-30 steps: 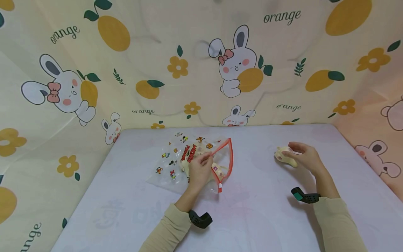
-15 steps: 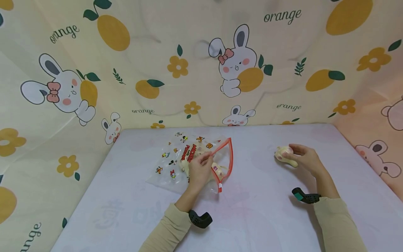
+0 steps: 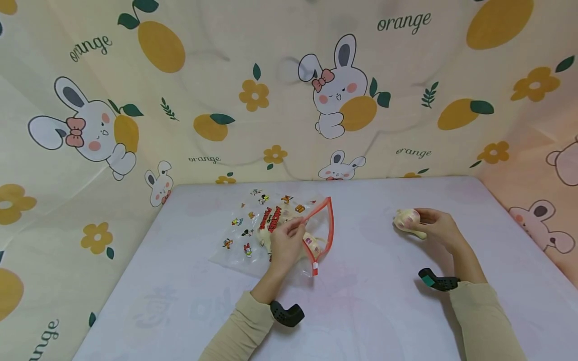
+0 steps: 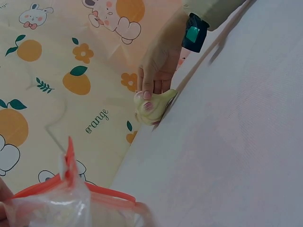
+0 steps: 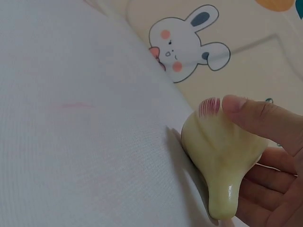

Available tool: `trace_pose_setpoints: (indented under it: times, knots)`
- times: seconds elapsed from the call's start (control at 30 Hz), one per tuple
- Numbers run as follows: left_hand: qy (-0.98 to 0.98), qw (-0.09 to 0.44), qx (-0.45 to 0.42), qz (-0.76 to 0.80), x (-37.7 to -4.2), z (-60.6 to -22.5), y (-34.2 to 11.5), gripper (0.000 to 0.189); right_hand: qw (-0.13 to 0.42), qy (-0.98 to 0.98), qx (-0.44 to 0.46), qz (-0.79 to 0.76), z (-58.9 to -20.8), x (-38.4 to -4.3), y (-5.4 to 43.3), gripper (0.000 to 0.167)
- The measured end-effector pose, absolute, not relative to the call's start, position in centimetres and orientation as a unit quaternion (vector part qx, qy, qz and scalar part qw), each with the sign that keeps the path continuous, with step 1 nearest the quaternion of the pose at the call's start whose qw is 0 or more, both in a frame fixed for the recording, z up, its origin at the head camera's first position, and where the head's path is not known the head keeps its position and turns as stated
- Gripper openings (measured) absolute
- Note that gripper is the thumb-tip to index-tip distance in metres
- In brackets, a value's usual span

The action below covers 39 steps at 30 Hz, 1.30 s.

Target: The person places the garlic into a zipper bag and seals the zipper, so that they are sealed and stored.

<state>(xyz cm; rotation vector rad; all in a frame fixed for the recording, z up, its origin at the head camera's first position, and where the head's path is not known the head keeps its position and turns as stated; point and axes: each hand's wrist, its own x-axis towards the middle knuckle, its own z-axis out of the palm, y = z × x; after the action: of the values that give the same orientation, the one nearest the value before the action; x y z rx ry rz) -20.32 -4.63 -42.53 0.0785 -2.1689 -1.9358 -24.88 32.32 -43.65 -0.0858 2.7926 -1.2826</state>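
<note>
At the right of the table, my right hand holds a garlic bulb. Seen from the right wrist, the garlic is pale cream-green with purple streaks and a thick stem pointing down; the thumb presses its upper side and the fingers lie behind it. It is at or just above the tabletop; I cannot tell which. My left hand pinches the red zip edge of a clear printed zip bag, whose mouth gapes to the right. Inside are cream pieces with purple marks, partly hidden by the hand and the print.
The white table reaches back to a cloth backdrop printed with rabbits and oranges. A red and white zip slider sits at the bag's near corner. Black wrist cameras are worn on both wrists.
The garlic has turned slightly in my right hand, and the fingers have shifted on it, showing more of its streaked side. My left hand and the bag have stayed in place.
</note>
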Motion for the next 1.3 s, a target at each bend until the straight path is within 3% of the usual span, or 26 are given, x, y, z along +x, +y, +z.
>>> trace_pose_setpoints:
  times: [0.83,1.3]
  knots:
    - [-0.746,0.111,0.029,-0.656,-20.2,-42.4,-4.5,0.024,0.038,0.909,-0.042,-0.412,-43.3,-25.3,31.3,0.069]
    - [-0.744,0.104,0.032,-0.659,-20.3,-42.5,-4.7,0.025,0.013,0.896,-0.084,-0.436,-43.4,-26.0,28.8,0.059]
